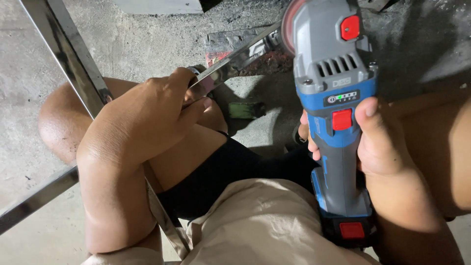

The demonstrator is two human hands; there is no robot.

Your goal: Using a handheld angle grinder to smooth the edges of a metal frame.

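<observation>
- Right hand (380, 142) wrapped tight around the grinder (336, 98) body, thumb up near the red switch (342, 119) on the top face.
- Grinder is grey over blue, cordless, with a black battery (351, 230) at the bottom end nearest the camera (red latch on it).
- Second red button (350, 27) sits on the grey head, with vent slots below it.
- Disc (287, 24) is at the far end of the tool, top centre of the view, seen edge-on, reddish face. It sits right at the end of the bar (235, 61); can't tell if it's touching.
- Left hand (157, 110) closed over the bar, fingers curled over its top edge, thumb on the near side. Firm clamp.
- Bar is shiny flat metal, running diagonally from the left hand up and right to the disc.
- It looks to be part of a frame (64, 54): another polished bar runs from top left down past the left wrist, and a third crosses at lower left.
- Left forearm lies over the bent left knee (61, 122); the person is crouched, in black shorts and a beige shirt (255, 225).
- Floor (137, 44) is bare grey concrete, dusty.
- A small green object (245, 109) lies on the floor between the knees, below the bar (too dark to identify).
- A rusty patch of debris (267, 64) sits under the bar, near the disc.
</observation>
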